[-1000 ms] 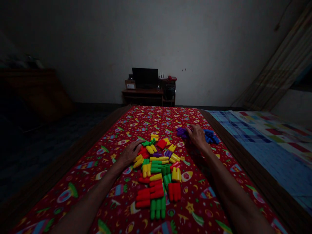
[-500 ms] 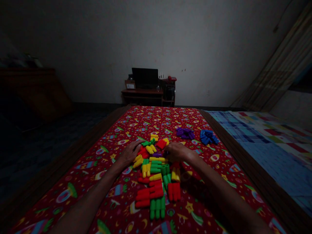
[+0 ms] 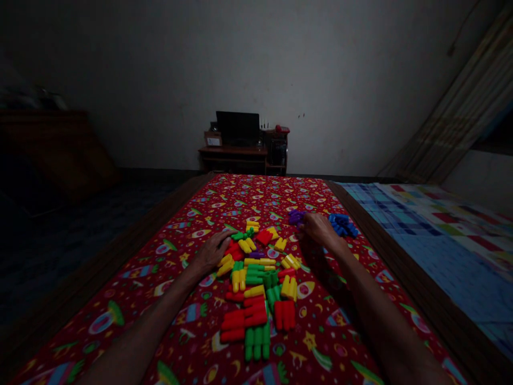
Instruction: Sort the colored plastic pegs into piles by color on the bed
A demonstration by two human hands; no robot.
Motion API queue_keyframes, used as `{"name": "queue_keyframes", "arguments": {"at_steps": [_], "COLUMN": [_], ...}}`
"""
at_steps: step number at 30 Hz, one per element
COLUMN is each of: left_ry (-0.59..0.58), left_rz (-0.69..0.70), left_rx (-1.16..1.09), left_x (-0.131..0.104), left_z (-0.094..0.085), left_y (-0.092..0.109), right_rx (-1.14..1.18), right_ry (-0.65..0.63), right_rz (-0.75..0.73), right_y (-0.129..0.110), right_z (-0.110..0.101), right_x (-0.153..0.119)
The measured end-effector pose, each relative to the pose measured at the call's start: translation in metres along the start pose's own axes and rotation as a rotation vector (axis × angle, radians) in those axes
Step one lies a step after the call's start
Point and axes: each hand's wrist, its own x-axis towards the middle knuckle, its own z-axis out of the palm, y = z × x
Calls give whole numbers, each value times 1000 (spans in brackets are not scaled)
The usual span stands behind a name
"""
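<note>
A mixed heap of red, yellow and green plastic toy blocks [image 3: 255, 274] lies on the red patterned cloth, with a purple block [image 3: 257, 255] among them. At the heap's left edge rests my left hand [image 3: 211, 251], open, fingers stretched towards the green and red blocks. Farther back, my right hand [image 3: 318, 229] is at the purple blocks [image 3: 296, 216] and covers part of them. Its fingers are curled together; what they hold, if anything, is hidden. Just right of that hand sits a pile of blue blocks [image 3: 343, 224].
The red cloth [image 3: 264, 195] spans the long surface under the blocks. Beyond its far end stands a small desk [image 3: 234, 152] with a dark monitor [image 3: 238, 127]. Blue checked and patchwork bedding [image 3: 404, 235] lies to the right. A wooden cabinet [image 3: 52, 144] is at the left.
My right hand has moved from the mixed heap back and right to the purple blocks, uncovering yellow blocks. My left hand stays by the heap.
</note>
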Motion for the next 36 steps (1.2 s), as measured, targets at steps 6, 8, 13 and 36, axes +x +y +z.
{"name": "queue_keyframes", "arguments": {"at_steps": [6, 8, 13, 36], "left_ry": [-3, 1, 12, -4], "left_rz": [6, 2, 4, 29], "left_rx": [-3, 0, 4, 23], "left_x": [1, 1, 1, 0], "left_z": [1, 1, 1, 2], "left_y": [0, 0, 2, -3], "right_rx": [-115, -106, 96, -5], "right_ry": [55, 75, -73, 271], "right_rz": [112, 70, -392, 73], "right_y": [6, -9, -71, 8], "right_z": [-5, -9, 5, 19], "right_x": [-6, -9, -26, 4]}}
